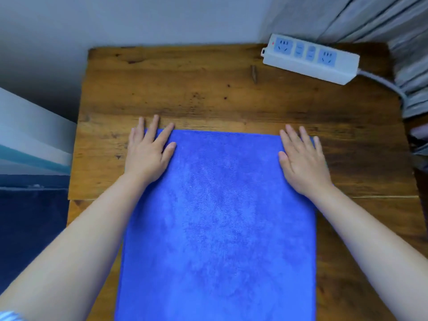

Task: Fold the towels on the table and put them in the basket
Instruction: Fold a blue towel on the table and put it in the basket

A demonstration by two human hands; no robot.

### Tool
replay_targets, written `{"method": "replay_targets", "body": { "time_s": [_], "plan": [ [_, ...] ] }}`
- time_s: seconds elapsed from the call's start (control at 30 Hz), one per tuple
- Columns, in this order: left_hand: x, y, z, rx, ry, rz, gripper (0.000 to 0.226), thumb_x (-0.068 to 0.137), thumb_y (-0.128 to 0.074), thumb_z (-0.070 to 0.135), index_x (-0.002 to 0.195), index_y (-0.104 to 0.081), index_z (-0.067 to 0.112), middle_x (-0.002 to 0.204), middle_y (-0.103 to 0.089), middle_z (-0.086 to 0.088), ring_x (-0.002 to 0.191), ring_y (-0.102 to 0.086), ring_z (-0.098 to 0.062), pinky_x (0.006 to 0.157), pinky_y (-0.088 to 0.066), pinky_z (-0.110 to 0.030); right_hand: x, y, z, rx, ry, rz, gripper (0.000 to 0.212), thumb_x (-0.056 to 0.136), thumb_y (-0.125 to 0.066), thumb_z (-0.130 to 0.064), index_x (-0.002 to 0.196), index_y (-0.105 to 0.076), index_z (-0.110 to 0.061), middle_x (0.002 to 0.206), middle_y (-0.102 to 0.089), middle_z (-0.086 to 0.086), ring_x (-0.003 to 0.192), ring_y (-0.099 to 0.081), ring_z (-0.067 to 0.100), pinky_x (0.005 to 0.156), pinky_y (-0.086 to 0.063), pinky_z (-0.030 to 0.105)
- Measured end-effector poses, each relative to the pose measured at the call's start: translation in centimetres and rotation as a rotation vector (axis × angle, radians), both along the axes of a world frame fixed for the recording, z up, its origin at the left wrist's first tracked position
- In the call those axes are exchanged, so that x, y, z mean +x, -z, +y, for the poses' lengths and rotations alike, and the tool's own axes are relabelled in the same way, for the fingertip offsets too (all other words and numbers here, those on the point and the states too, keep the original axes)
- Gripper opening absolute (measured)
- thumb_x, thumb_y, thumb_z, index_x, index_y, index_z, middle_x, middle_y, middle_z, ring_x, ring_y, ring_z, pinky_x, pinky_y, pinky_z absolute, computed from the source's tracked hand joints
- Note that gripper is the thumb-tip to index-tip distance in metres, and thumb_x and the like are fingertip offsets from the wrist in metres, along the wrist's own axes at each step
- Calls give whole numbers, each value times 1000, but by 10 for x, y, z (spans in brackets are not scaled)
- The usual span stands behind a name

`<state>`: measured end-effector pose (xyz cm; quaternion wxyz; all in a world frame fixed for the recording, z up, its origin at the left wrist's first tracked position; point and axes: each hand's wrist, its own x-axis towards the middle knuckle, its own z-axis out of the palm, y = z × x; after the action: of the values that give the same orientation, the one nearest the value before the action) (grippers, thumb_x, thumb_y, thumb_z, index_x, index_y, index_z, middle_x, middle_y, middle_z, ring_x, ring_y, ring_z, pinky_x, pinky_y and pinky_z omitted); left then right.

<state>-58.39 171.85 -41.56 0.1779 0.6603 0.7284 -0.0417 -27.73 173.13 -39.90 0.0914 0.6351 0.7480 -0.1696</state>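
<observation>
A blue towel (217, 216) lies flat on the wooden table (196, 89), running from mid-table down past the bottom of the view. My left hand (148, 154) presses flat on the towel's far left corner, fingers straight and reaching onto the wood. My right hand (303, 158) lies flat on the far right corner in the same way. No basket is in view.
A white power strip (310, 59) with blue sockets lies at the table's far right corner, its grey cable trailing off the right edge. Grey curtains (382, 31) hang at the right. A wall stands behind the table. Bedding in blue and white lies to the left.
</observation>
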Motion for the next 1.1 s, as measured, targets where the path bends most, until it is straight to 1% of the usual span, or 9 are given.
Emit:
{"method": "replay_targets", "body": {
  "time_s": [0.1,0.2,0.3,0.43,0.6,0.73,0.83,0.97,1.1],
  "plan": [
    [-19,-2,8,-47,-54,2,63,88,-23,46,147,-23,22,157,-7,-9,145,1,-34,116,-5,-45,18,-6,6,-48,95,-41,70,82,-5,-42,147,-11,-16,157,-3,-2,145,4,20,116,4,45],
    [-28,-6,15,-33,-41,5,50,98,-35,31,145,-28,14,156,-13,-15,144,-5,-36,115,-10,-48,20,-16,12,-40,94,-53,70,82,-8,-37,146,-14,-12,157,-8,2,145,3,21,115,5,48],
    [-27,-13,20,80,96,-27,53,85,-35,20,132,-47,-1,143,-38,-26,133,-30,-45,109,-27,-53,8,-29,19,44,98,12,63,80,-29,-18,142,-24,-7,144,-37,12,138,-23,27,113,-11,44],
    [-8,-30,29,-15,88,45,60,77,-48,-6,136,-41,4,132,-47,-23,122,-42,-40,98,-36,-45,-7,-34,20,39,110,-117,63,79,-48,1,139,-30,-12,126,-49,11,119,-40,32,96,-28,40],
    [-5,-44,31,-63,162,207,46,79,-48,-4,122,-56,8,113,-53,-20,111,-45,-36,87,-37,-39,-8,-45,23,87,91,-204,25,78,-49,2,98,-61,-5,103,-58,13,107,-42,32,89,-28,37],
    [-15,-54,7,217,231,111,27,75,-50,-10,96,-67,-3,98,-59,-26,96,-51,-42,76,-40,-43,6,-55,-3,211,147,-105,26,77,-48,6,96,-63,-3,102,-57,15,105,-43,33,88,-28,38],
    [-19,-59,-30,401,328,95,23,68,-44,2,75,-65,-2,75,-64,-21,74,-61,-39,71,-45,-43,14,-64,-37,281,191,-39,21,76,-48,7,91,-61,-1,100,-57,17,102,-44,35,89,-30,39],
    [-28,-62,-82,516,393,92,30,68,-35,15,71,-63,3,64,-61,-13,62,-61,-33,65,-31,-34,11,-75,-89,272,190,5,16,73,-48,8,86,-57,2,96,-54,19,100,-44,36,86,-31,38],
    [-38,-66,-137,566,464,-56,30,70,-36,11,71,-64,0,63,-62,-15,56,-59,-33,55,-44,-34,16,-82,-142,374,163,33,15,68,-50,14,78,-57,5,87,-55,22,91,-47,39,73,-34,38]
  ]
}}
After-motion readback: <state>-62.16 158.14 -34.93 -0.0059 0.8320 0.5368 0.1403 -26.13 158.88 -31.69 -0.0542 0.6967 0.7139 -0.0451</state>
